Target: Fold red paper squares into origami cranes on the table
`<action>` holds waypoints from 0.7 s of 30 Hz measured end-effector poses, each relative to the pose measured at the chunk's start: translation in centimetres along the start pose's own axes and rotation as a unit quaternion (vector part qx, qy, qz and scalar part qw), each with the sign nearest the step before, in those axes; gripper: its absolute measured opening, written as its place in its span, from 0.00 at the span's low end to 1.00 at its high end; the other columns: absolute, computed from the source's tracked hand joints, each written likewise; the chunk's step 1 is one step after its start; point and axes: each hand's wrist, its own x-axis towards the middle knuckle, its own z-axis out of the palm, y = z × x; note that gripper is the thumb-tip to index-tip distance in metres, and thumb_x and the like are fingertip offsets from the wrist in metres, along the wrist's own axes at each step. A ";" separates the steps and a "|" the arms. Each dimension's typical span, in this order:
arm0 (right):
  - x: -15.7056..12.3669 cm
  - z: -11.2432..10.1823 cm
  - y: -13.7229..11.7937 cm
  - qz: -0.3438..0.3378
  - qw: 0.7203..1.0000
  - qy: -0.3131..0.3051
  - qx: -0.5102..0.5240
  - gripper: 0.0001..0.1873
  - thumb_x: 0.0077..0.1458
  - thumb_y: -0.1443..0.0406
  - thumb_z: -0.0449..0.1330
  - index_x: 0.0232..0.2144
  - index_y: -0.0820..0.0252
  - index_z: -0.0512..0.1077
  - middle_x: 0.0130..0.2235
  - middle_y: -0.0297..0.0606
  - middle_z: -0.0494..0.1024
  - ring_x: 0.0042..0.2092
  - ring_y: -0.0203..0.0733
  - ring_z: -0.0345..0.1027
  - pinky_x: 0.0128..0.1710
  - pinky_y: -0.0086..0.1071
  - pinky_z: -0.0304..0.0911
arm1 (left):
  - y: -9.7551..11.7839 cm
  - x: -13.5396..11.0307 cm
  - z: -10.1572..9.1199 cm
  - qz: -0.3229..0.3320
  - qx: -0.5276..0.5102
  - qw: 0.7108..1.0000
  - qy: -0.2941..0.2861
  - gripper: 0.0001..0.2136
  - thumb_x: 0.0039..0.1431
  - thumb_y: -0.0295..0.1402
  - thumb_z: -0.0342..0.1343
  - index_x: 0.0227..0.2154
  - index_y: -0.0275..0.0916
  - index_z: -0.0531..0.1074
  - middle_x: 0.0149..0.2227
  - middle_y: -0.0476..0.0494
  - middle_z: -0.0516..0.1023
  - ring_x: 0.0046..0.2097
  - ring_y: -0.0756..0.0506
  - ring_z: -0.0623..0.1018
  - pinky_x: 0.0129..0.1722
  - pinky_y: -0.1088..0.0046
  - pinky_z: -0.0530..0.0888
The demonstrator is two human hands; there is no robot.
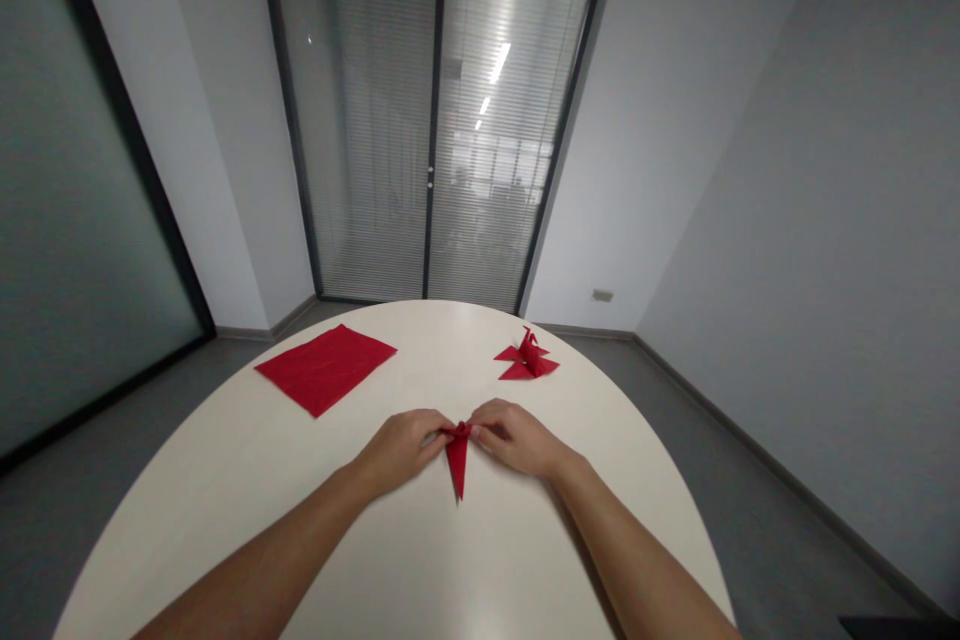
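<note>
A narrow piece of folded red paper [457, 466] lies between my hands near the middle of the table, its pointed end toward me. My left hand [405, 445] pinches the far end of it from the left. From the other side my right hand [517, 435] pinches the same end, thumb and fingers closed on the paper. The fingertips partly cover the folds there. Beyond my right hand rests a folded red paper figure [529, 358] with several pointed flaps, like an origami bird.
A flat red sheet of paper [326, 370] lies at the far left of the round white table [442, 340]. Past the table's edge are grey floor, white walls and a dark-framed glass partition [367, 140] with blinds.
</note>
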 end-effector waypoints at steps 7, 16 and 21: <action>-0.1 0.5 0.1 0.051 0.998 0.014 0.024 0.19 0.56 0.69 0.61 0.50 0.56 0.77 0.44 0.40 0.81 0.38 0.43 0.72 0.39 0.33 0.65 | 0.4 0.3 0.5 -0.080 -0.004 0.995 0.057 0.10 0.65 0.34 0.53 0.39 0.43 0.80 0.37 0.46 0.84 0.37 0.44 0.80 0.38 0.72 0.69; 0.2 1.3 -0.4 0.079 0.989 0.030 0.121 0.46 0.50 0.64 0.70 0.68 0.53 0.58 0.54 0.43 0.77 0.46 0.47 0.72 0.49 0.40 0.66 | -0.5 0.7 1.2 -0.119 -0.101 0.983 0.098 0.10 0.62 0.33 0.55 0.41 0.41 0.80 0.40 0.44 0.85 0.38 0.44 0.82 0.39 0.72 0.72; 0.5 2.1 0.2 0.122 0.981 0.054 0.138 0.35 0.57 0.59 0.67 0.64 0.52 0.62 0.41 0.36 0.80 0.30 0.37 0.64 0.31 0.30 0.60 | -0.8 0.9 1.7 -0.102 -0.172 0.974 0.103 0.12 0.61 0.32 0.54 0.44 0.39 0.80 0.41 0.42 0.85 0.39 0.43 0.83 0.41 0.71 0.75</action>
